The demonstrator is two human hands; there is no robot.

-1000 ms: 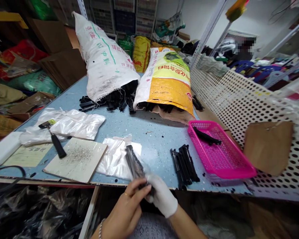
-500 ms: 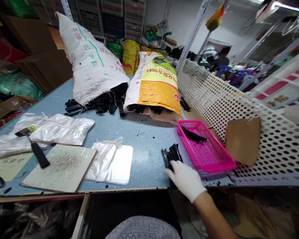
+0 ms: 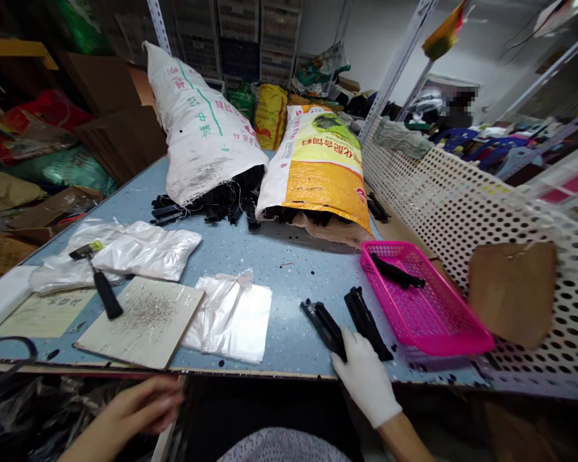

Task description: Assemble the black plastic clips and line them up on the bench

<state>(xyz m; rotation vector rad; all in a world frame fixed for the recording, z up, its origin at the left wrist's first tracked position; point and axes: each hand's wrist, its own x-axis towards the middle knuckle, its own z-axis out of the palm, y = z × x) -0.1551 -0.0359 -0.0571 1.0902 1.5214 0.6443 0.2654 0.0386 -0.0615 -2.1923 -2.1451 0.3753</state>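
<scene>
My right hand (image 3: 366,378), in a white glove, has its fingers closed on the near end of a long black plastic part (image 3: 320,321), which points away to the left on the blue table. Just right of it a similar black plastic piece (image 3: 366,321) lies on the tabletop. My left hand (image 3: 144,407), bare and slightly blurred, hangs over the table's front edge at lower left. Its fingers are loosely bent and apart, with nothing visible in them. Another black part (image 3: 395,269) rests in the pink basket (image 3: 428,343).
Two woven sacks, one white (image 3: 207,141) and one yellow and orange (image 3: 325,176), spill black parts at the back. Left lie a black-handled hammer (image 3: 106,295), a square board (image 3: 139,321) and plastic bags (image 3: 216,308). A perforated white panel (image 3: 447,199) borders the right side.
My left hand has come into view at lower left. The black parts, close together under my right hand before, now lie apart, one swung left in its grip. The view has shifted.
</scene>
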